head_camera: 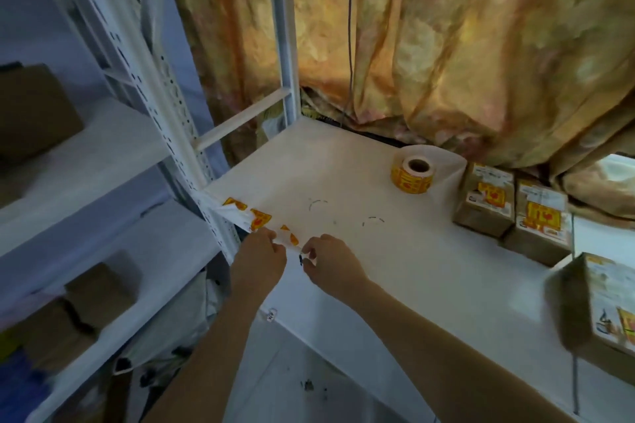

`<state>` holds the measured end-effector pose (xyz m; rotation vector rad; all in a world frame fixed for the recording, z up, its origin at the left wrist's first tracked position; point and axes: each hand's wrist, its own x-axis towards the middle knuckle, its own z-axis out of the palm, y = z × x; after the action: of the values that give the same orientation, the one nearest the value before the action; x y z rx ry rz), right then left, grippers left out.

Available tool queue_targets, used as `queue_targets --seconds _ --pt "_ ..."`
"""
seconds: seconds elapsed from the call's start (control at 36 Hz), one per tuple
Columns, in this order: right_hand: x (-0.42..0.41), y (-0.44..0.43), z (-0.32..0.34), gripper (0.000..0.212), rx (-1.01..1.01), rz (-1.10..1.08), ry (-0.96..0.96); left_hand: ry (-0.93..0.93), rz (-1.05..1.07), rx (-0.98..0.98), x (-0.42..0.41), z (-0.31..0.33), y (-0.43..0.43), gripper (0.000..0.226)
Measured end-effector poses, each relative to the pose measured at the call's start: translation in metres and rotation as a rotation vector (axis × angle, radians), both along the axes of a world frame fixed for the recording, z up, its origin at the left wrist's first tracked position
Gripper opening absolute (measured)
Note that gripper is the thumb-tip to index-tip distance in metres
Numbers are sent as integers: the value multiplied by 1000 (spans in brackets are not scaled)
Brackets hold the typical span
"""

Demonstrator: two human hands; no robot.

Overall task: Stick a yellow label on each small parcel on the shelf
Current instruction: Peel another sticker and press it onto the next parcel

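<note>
A strip of white backing paper with yellow-and-red labels lies along the left front edge of the white shelf. My left hand and my right hand both pinch the near end of that strip. A roll of yellow labels stands at the back of the shelf. Two small brown parcels with yellow labels on top sit at the right. A third labelled parcel stands nearer, at the right edge.
A white perforated upright rises at the left front corner. An orange-yellow curtain hangs behind the shelf. The neighbouring rack on the left holds cardboard boxes. The floor shows below.
</note>
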<state>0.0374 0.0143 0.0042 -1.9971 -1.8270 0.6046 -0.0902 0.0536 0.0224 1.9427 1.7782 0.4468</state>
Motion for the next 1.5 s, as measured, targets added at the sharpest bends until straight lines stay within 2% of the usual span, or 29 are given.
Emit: queue_targets --seconds 0.17,0.44,0.67,0.78,0.86,0.94,1.14,1.36,1.5 --pt "-23 21 -8 31 -2 -113 18 -29 19 -26 -4 -8 10 37" --pt "-34 50 -13 22 -48 -289 55 -129 61 -34 -12 -13 15 31" --pt "-29 47 -4 14 119 -278 90 -219 105 -13 -14 -17 10 24" --pt "-25 41 10 16 269 -198 83 -348 145 -48 -9 -5 17 25" --pt "-18 33 18 17 341 -111 21 -554 215 -62 -2 7 20 33" --pt "-6 18 26 16 404 -66 -47 -669 230 -99 8 16 18 35" --pt "35 -21 39 11 437 -111 -136 -743 89 -172 40 25 6 16" --pt "97 -86 50 12 365 -230 -57 -735 -176 -164 92 38 -38 7" --pt "133 -127 56 11 336 -334 51 -724 -318 -165 130 45 -68 13"
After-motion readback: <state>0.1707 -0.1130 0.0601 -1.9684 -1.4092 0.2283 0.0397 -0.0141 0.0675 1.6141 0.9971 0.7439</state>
